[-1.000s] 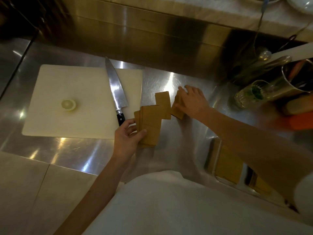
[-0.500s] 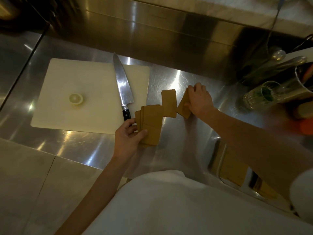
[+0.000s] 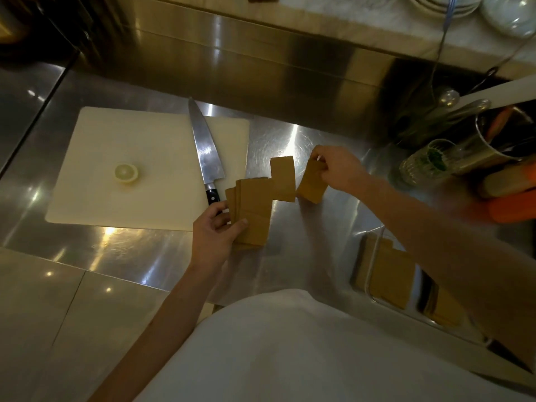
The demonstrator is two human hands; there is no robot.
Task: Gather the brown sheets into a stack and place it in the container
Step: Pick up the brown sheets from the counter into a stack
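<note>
Left hand (image 3: 216, 232) gripping fanned stack of brown rectangular sheets (image 3: 252, 210) beside cutting board's near right corner; right hand (image 3: 338, 169) pinching one tilted brown sheet (image 3: 310, 184) above steel worktop (image 3: 304, 227)

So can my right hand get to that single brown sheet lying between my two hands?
Probably yes. The right hand already pinches one sheet, so it isn't free, but the single sheet lies uncovered on the counter just beside it, with nothing between them.
</note>
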